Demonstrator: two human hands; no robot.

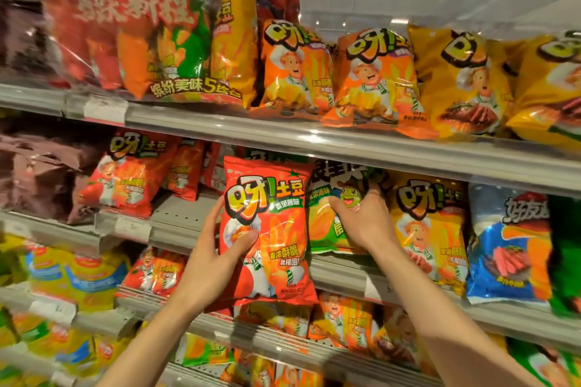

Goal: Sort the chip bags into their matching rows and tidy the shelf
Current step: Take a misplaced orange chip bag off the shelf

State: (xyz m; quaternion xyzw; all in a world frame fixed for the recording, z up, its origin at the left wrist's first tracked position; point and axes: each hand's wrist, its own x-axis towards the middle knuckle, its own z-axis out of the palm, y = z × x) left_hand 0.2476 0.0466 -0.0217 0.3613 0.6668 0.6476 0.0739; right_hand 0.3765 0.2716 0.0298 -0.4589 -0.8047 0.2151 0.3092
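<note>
sorting step: our left hand (217, 248) grips glossy red foil chip bag (267, 229), right hand (361, 217) grips green-white foil bag (323, 223) on grey metal shelf (188, 220); we judge red bag needs moving left to red row (125, 173).

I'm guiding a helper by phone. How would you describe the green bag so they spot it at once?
Find the middle shelf of the snack rack. The green bag stands there between the held red bag and a yellow bag, under the right hand. It alone shows a green cartoon face.
</note>
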